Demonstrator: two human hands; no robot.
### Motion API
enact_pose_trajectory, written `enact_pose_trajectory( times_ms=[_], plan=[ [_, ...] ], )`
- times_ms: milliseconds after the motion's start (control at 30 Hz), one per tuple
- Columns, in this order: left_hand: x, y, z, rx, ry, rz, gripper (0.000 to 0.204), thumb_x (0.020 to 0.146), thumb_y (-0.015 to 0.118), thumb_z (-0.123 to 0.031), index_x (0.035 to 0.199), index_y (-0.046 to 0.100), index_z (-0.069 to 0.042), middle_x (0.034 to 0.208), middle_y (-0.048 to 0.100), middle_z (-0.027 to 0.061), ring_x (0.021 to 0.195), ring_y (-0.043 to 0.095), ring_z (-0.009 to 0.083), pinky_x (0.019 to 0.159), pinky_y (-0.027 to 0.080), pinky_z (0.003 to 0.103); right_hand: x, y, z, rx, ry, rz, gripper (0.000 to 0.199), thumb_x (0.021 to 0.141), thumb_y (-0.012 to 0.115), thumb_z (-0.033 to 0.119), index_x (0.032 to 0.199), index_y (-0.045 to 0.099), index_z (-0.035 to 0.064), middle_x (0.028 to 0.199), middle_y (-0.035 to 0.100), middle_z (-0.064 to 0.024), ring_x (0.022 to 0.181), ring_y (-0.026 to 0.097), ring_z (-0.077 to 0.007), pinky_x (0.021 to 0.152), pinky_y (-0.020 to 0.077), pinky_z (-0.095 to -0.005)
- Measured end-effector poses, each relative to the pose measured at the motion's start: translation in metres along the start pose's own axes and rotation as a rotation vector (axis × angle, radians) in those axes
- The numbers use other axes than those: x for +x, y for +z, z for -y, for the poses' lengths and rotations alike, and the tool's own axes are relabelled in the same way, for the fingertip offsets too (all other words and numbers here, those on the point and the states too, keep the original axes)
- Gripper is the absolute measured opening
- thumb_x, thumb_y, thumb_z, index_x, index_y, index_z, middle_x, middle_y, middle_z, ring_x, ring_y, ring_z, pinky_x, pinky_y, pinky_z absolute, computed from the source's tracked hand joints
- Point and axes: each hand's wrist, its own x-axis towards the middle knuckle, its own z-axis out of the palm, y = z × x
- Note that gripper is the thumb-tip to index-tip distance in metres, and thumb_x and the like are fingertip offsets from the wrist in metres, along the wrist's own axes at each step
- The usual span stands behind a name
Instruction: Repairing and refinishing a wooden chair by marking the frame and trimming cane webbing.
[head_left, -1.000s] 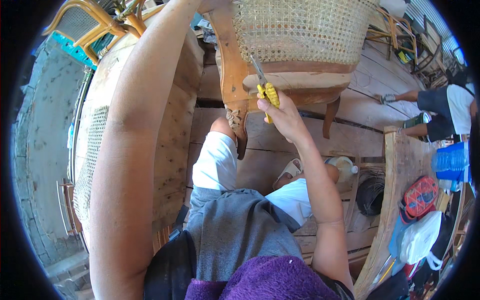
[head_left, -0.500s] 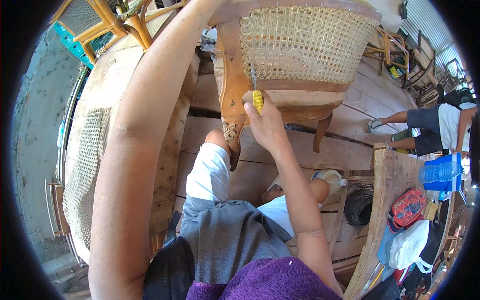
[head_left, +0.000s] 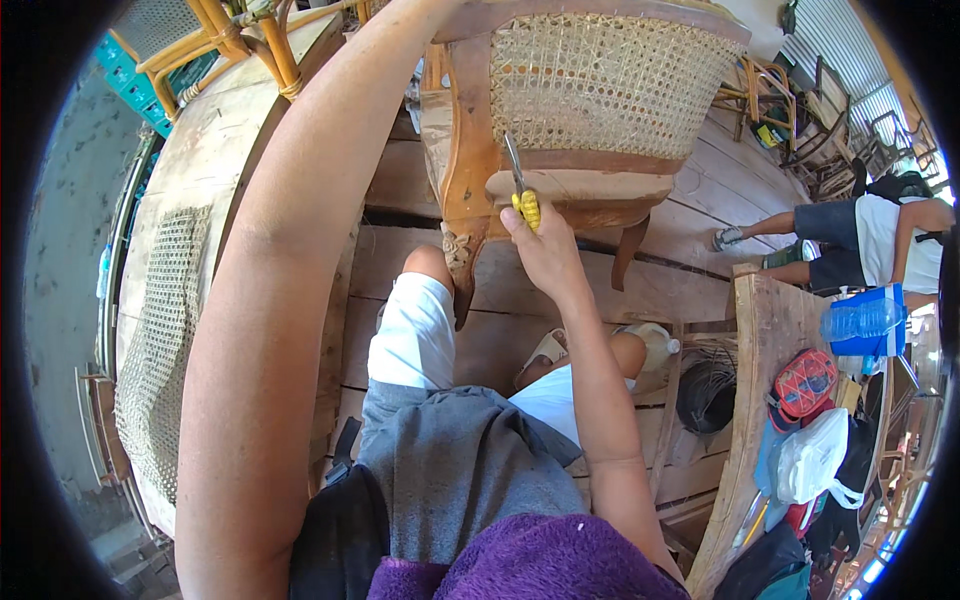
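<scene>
1. The right hand [head_left: 546,248] is curled closed around a yellow-handled tool [head_left: 528,208], whose metal tip points far, at the near left corner of the cane panel [head_left: 600,85]; I cannot tell whether they touch.
2. The left forearm [head_left: 275,220] stretches far along the left side; the left hand is out of sight, its opening and hold impossible to tell.
3. The wooden chair [head_left: 468,140] bearing the panel stands far, centre.
4. Cane webbing [head_left: 165,330] lies left.

Left arm [head_left: 265,260] outstretched, right hand [head_left: 545,250] clenched
</scene>
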Motion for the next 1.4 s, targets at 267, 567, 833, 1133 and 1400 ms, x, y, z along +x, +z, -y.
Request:
enact_pose_trajectory(
  times_ms=[267, 567, 833, 1133, 1400],
  plan=[
    [0.005, 0.002, 0.004, 0.042, 0.035, 0.007, 0.080, 0.100, 0.030, -0.059, 0.127, 0.056, 0.011, 0.134, 0.053, 0.0311, 0.130, 0.048, 0.0425, 0.111, 0.035, 0.045, 0.023, -0.012, 0.012, 0.064, -0.114, 0.071, 0.040, 0.096, 0.056, 0.031, 0.118, 0.056, -0.0025, 0.108, 0.067, -0.0255, 0.106, 0.064, -0.0392, 0.092, 0.0477, -0.0441],
    [-0.001, 0.002, -0.002, 0.035, 0.030, -0.006, 0.081, 0.099, 0.029, -0.061, 0.128, 0.056, 0.009, 0.134, 0.053, 0.0311, 0.130, 0.048, 0.0424, 0.111, 0.035, 0.044, 0.039, -0.007, 0.027, 0.111, 0.030, 0.010, 0.045, 0.095, 0.060, 0.036, 0.108, 0.055, -0.0067, 0.098, 0.066, -0.0293, 0.097, 0.064, -0.0436, 0.086, 0.0487, -0.0475],
    [-0.010, -0.002, -0.004, 0.011, 0.011, -0.011, 0.081, 0.099, 0.030, -0.061, 0.127, 0.056, 0.010, 0.134, 0.053, 0.0317, 0.131, 0.047, 0.0424, 0.111, 0.035, 0.044, 0.021, -0.001, 0.014, 0.034, -0.082, -0.017, 0.044, 0.095, 0.058, 0.038, 0.108, 0.057, -0.0046, 0.095, 0.065, -0.0255, 0.096, 0.063, -0.0401, 0.084, 0.0483, -0.0459],
    [-0.007, 0.001, -0.002, 0.019, 0.016, -0.019, 0.081, 0.099, 0.031, -0.061, 0.125, 0.057, 0.011, 0.131, 0.055, 0.0321, 0.129, 0.048, 0.0434, 0.110, 0.036, 0.044, 0.046, -0.026, 0.044, 0.052, -0.039, 0.097, 0.041, 0.097, 0.056, 0.036, 0.108, 0.057, -0.0040, 0.095, 0.066, -0.0180, 0.089, 0.065, -0.0281, 0.083, 0.0486, -0.0391],
    [-0.002, 0.000, -0.003, 0.020, -0.005, 0.002, 0.082, 0.099, 0.030, -0.062, 0.125, 0.058, 0.010, 0.131, 0.055, 0.0322, 0.129, 0.048, 0.0433, 0.110, 0.036, 0.044, 0.049, -0.013, 0.047, 0.019, -0.130, -0.099, 0.041, 0.095, 0.059, 0.029, 0.117, 0.051, -0.0053, 0.100, 0.065, -0.0313, 0.101, 0.063, -0.0457, 0.085, 0.0478, -0.0494]
  ],
)
